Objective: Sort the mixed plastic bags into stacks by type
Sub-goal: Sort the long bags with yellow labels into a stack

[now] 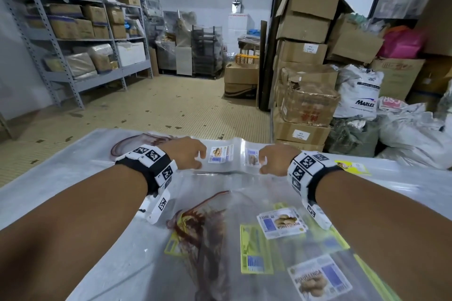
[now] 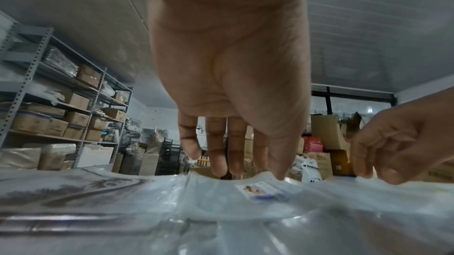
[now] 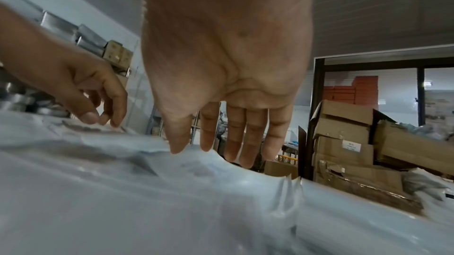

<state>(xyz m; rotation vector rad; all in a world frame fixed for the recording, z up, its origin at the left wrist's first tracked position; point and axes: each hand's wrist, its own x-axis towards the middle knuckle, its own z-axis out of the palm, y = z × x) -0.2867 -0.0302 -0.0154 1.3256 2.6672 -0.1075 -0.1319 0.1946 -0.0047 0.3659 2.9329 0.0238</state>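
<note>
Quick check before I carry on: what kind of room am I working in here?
Most likely a storeroom or small warehouse. Grey metal shelving loaded with cartons lines the left wall, cardboard boxes are stacked high on the right, and bulk sacks are heaped beside them on a tiled floor.

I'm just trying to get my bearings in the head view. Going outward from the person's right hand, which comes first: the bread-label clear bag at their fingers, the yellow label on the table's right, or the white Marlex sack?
From the right hand:
1. Bread-label clear bag, at the fingertips, between both hands.
2. Yellow label, on the table, to the right beyond the wrist.
3. White Marlex sack, off the table, far right on the floor pile.
</note>
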